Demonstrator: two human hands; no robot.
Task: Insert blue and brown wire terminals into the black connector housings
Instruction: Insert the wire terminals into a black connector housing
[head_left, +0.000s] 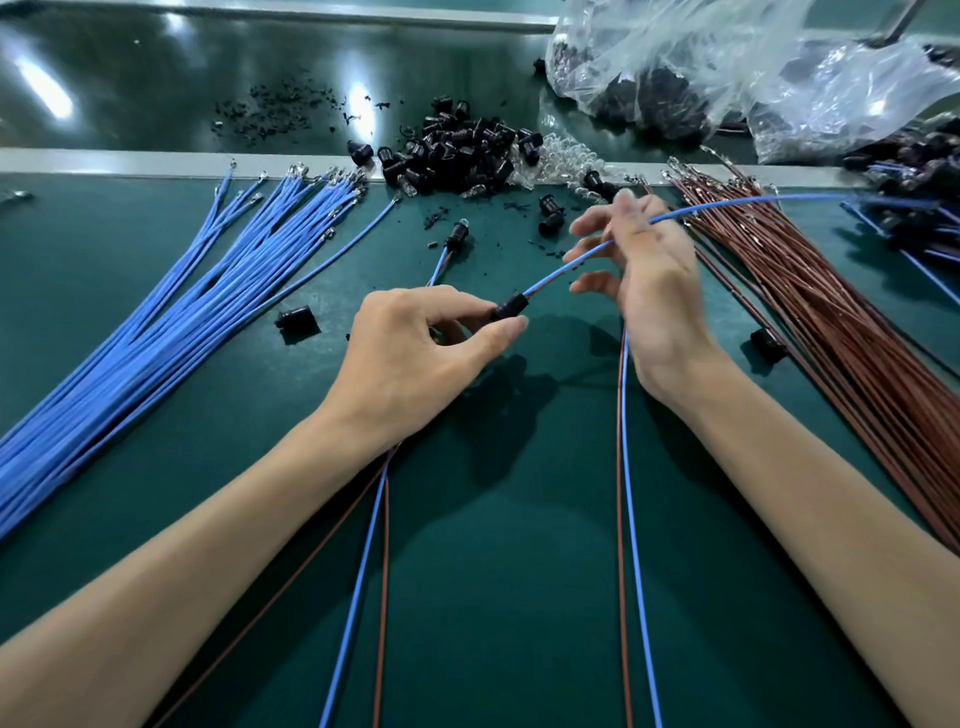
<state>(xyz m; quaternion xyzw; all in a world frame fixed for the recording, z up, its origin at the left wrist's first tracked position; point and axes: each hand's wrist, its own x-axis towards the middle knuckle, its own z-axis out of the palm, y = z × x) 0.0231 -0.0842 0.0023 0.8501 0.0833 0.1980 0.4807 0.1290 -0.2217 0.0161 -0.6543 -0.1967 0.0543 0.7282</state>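
Two hands were up over the green mat (493, 545). L hand (415, 358) pinched a black housing (511, 307) btwn thumb & forefinger, other fingers curled under. R hand (649, 280) held the blue wire (561, 273) coming out of that housing, fingers loosely spread. Blue wire bundle (156, 322) lay left, brown wire bundle (831, 312) right, housing pile (457, 150) at the back.

The table (493, 545) is dark green. One wire bundle (156, 322) is blue, the other bundle (831, 322) is brown. The connector housings (457, 150) are black.
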